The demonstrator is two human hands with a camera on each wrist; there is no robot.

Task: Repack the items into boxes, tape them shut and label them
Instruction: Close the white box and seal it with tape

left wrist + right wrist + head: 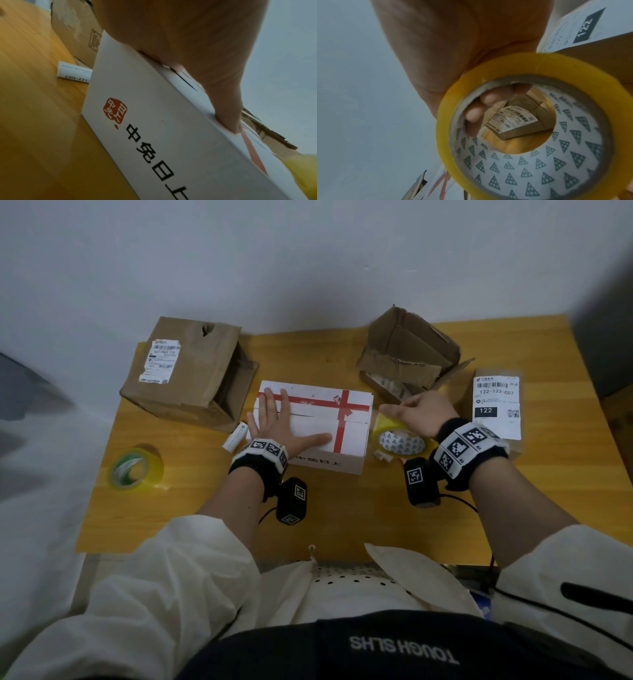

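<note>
- Two hands are at work on the yellow wooden table point(308, 518), each wrist wearing a band with black-and-white markers.
- The left hand point(284, 426) lies flat with fingers spread on the closed lid of the one white box point(322, 422), pressing it down at mid-table. The box carries red crossing stripes on top; its near side shows a red seal and black Chinese characters.
- The right hand point(416, 414) grips a roll of yellow tape point(400, 440) just right of the white box, fingers curled into its core, which is printed with small triangles.
- A second tape roll point(137, 469), with a green-and-white core, lies well apart at the near left.
- A small white tube point(235, 435), reading "122-C07", lies touching the box's left side.
- Three brown cardboard boxes stand farther back: a labelled one point(185, 371) at left, a torn open one point(409, 354) at back right, and one at far right point(496, 409) whose label reads "122-122-C07" and "122".
</note>
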